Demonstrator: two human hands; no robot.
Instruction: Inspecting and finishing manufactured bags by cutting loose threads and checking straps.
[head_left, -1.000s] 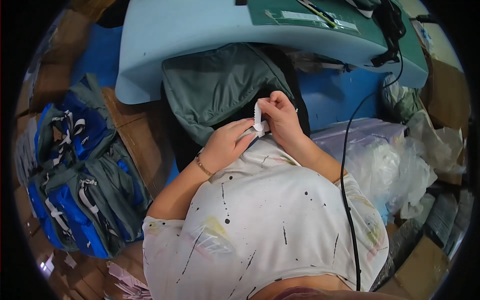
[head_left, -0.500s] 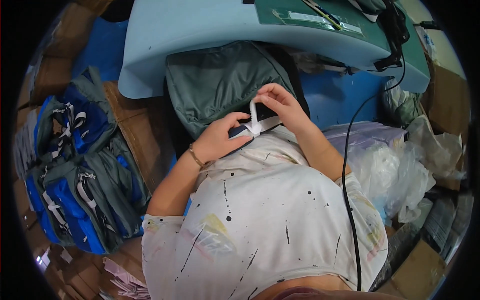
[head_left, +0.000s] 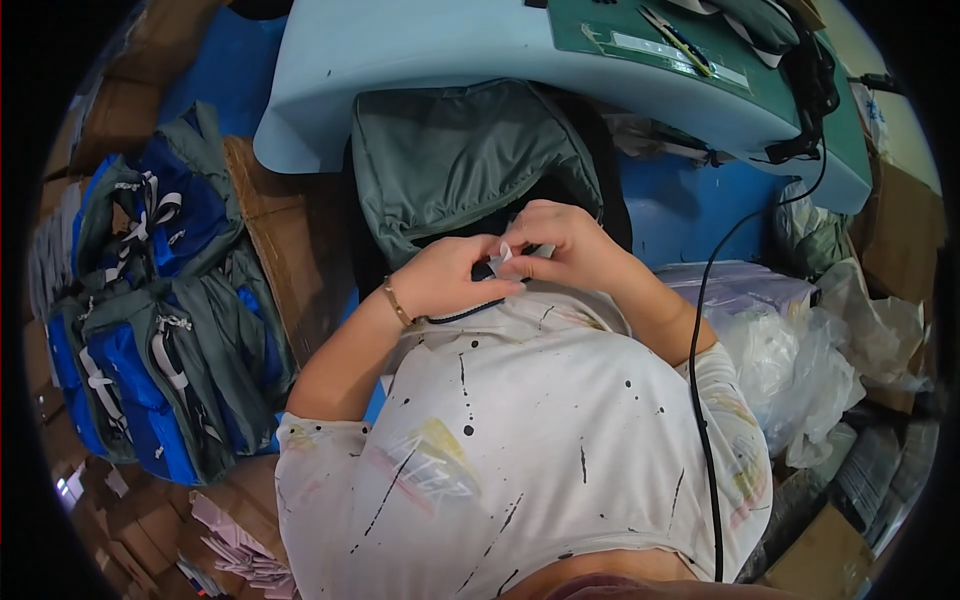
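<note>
A grey-green fabric bag (head_left: 465,155) lies across my lap, its dark inner side toward me. Over its near edge, my left hand (head_left: 445,280) and my right hand (head_left: 565,245) meet with bent fingers. Between them a small piece of white strap (head_left: 502,259) shows, pinched by the right thumb and fingers. The left fingers close around the same spot, against the strap and the bag's dark edge. Most of the strap is hidden behind the fingers.
Several blue and grey-green bags (head_left: 150,370) are stacked at left beside a cardboard box (head_left: 265,225). Ahead stands a light blue table (head_left: 420,45) with a green mat (head_left: 640,40). Clear plastic bags (head_left: 780,350) lie at right. A black cable (head_left: 703,400) hangs down past my right arm.
The strap stood up as a loop from my right fingers; now the right hand has come down to the left, and only a short bit shows. The view has shifted slightly.
</note>
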